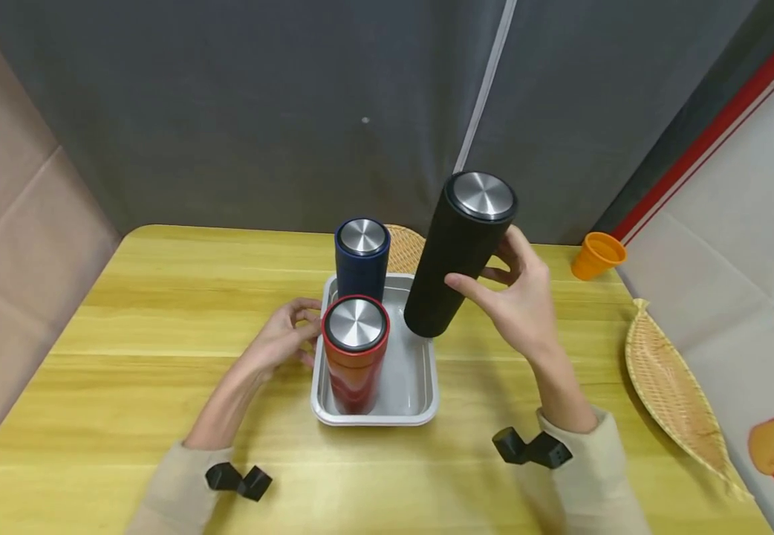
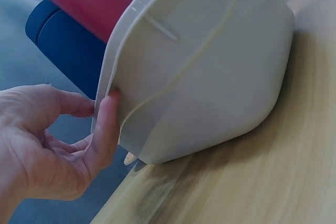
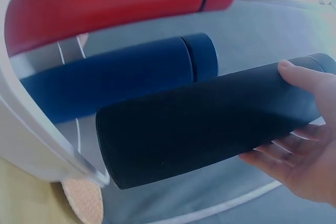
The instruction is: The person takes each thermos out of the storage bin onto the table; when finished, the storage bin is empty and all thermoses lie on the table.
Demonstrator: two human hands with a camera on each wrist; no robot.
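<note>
My right hand (image 1: pixel 524 301) grips a black thermos (image 1: pixel 457 256) with a brushed steel lid top. The thermos leans, lid up and to the right, its base over the right rim of the grey tray (image 1: pixel 420 371). In the right wrist view, the thumb and fingers lie on opposite sides of the black thermos (image 3: pixel 205 124), near its lid end. My left hand (image 1: pixel 283 334) pinches the left rim of the tray; in the left wrist view the thumb and a finger (image 2: pixel 107 124) straddle that rim. Inside the tray stand a red thermos (image 1: pixel 356 371) in front and a dark blue thermos (image 1: pixel 362 271) behind.
A woven mat or basket (image 1: pixel 403 249) shows behind the tray, partly hidden. An orange cup (image 1: pixel 597 256) is at the back right corner of the wooden table (image 1: pixel 160 319). A leaf-shaped woven basket (image 1: pixel 674 386) lies along the right edge. A grey curtain (image 1: pixel 260 111) hangs behind.
</note>
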